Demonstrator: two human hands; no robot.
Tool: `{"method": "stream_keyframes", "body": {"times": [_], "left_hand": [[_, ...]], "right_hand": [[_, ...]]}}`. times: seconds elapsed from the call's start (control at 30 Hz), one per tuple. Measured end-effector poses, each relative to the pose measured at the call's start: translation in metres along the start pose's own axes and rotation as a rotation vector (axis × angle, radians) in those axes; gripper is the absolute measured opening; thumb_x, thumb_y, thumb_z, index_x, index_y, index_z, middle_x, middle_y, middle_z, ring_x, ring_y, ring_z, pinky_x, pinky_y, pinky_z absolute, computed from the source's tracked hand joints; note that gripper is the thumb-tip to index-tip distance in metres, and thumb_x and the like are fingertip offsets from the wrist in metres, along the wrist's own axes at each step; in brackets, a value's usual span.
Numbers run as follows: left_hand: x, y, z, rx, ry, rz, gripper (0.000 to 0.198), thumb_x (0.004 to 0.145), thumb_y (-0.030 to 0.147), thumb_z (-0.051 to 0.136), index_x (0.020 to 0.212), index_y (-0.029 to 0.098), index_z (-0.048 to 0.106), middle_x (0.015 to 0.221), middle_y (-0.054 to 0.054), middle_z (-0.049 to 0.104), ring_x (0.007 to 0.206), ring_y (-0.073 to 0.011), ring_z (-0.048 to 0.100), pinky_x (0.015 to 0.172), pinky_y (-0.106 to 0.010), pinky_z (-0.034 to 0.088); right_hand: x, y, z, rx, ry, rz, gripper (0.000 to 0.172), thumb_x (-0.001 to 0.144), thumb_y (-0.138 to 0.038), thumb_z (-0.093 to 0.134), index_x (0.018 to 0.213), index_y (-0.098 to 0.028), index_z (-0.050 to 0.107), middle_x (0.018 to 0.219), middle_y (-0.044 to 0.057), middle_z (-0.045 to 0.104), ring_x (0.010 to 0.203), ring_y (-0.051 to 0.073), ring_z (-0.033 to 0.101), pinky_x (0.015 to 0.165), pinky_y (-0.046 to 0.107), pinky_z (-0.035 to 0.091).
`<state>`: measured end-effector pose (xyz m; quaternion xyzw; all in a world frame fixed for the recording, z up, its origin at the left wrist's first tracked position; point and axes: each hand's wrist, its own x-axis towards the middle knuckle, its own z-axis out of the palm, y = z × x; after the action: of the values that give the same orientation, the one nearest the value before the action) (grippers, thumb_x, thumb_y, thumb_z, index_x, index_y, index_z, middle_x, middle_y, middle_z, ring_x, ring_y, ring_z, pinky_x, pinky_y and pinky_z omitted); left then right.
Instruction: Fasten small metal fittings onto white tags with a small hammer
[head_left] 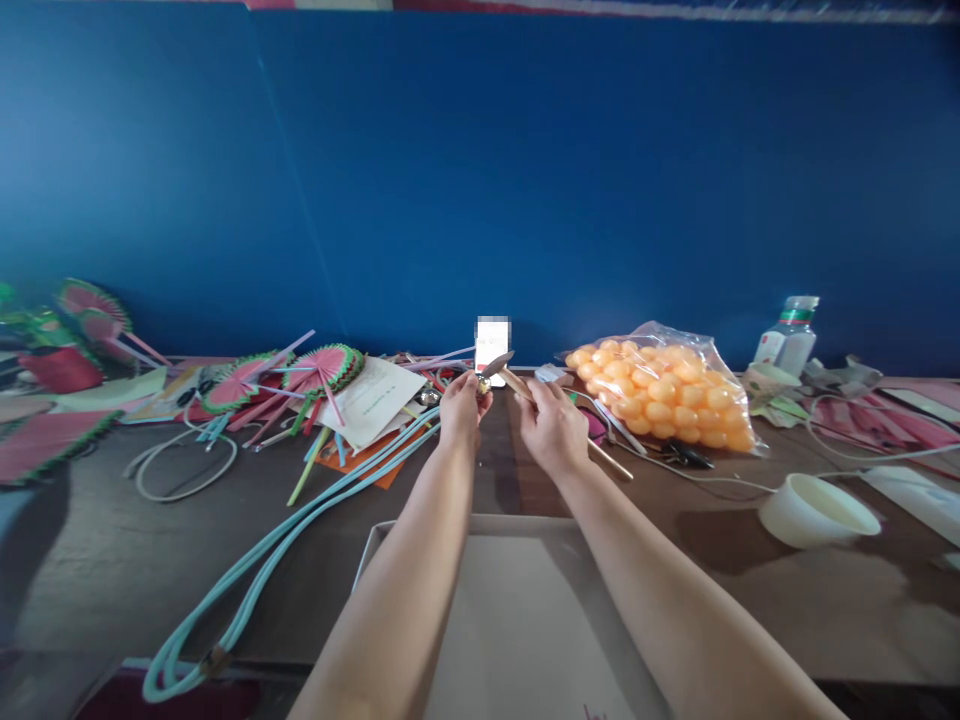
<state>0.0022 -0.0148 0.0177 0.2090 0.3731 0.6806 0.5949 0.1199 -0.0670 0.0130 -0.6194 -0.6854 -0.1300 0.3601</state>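
Observation:
Fingers closed, my left hand (459,408) pinches a small shiny round object (482,384), too small to make out. My right hand (553,425) is wrapped round a slim tool with a light wooden handle (517,382) and a dark, pointed, blade-like head (497,364). The tool's head is close to the small object; whether they touch I cannot tell. The handle's far end sticks out below my right hand. Just behind both hands stands a lit phone (492,345). Small shiny round pieces (429,396) lie left of my left hand.
A clear bag of orange balls (660,390) lies at right, near a bottle (787,335) and a pale cup (817,510). Pink-and-green fans (322,370), paper (379,400) and looped light-blue tubing (300,520) are at left. A shallow box (525,600) sits beneath my forearms.

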Motion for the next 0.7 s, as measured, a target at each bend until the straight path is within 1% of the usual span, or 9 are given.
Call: {"method": "stream_keyframes", "body": {"times": [0.13,0.3,0.47,0.6,0.7], "left_hand": [[-0.0020,0.0022,0.0017,0.023,0.030,-0.026,0.009,0.079,0.017,0.058,0.087,0.016,0.062,0.064,0.000,0.056,0.052,-0.0058,0.054,0.061,-0.022,0.049],[-0.0020,0.0021,0.0012,0.003,0.015,0.019,0.012,0.079,0.015,0.057,0.089,0.016,0.062,0.067,0.000,0.057,0.054,-0.0063,0.055,0.062,-0.022,0.050],[-0.0005,0.0021,0.0011,-0.006,0.038,-0.003,0.014,0.078,0.015,0.058,0.091,0.017,0.061,0.067,0.000,0.057,0.054,-0.0063,0.056,0.061,-0.022,0.050],[-0.0014,0.0033,0.0005,-0.043,0.003,0.016,0.016,0.077,0.015,0.059,0.093,0.017,0.061,0.071,-0.001,0.058,0.059,-0.0071,0.057,0.065,-0.023,0.051],[-0.0021,0.0041,-0.0003,-0.067,-0.013,0.012,0.016,0.078,0.015,0.058,0.093,0.017,0.061,0.072,-0.001,0.059,0.060,-0.0073,0.057,0.066,-0.023,0.052]], "right_hand": [[-0.0004,0.0002,0.0007,-0.002,-0.032,-0.005,0.032,0.090,-0.031,0.042,0.117,-0.022,0.057,0.103,0.008,0.063,0.092,0.021,0.057,0.067,0.027,0.040],[-0.0004,0.0006,0.0006,0.016,0.040,-0.016,0.033,0.091,-0.033,0.039,0.117,-0.021,0.056,0.103,0.008,0.063,0.094,0.021,0.057,0.069,0.027,0.039],[-0.0007,0.0017,0.0020,0.002,-0.001,-0.021,0.031,0.090,-0.031,0.042,0.115,-0.022,0.057,0.103,0.008,0.063,0.092,0.021,0.057,0.068,0.027,0.040],[0.0001,0.0029,0.0023,0.036,0.072,-0.018,0.032,0.092,-0.033,0.037,0.115,-0.020,0.056,0.104,0.009,0.062,0.094,0.021,0.057,0.072,0.028,0.040],[0.0006,0.0034,0.0016,0.037,0.094,-0.010,0.033,0.092,-0.034,0.037,0.114,-0.020,0.057,0.102,0.010,0.063,0.094,0.022,0.057,0.072,0.028,0.040]]}}
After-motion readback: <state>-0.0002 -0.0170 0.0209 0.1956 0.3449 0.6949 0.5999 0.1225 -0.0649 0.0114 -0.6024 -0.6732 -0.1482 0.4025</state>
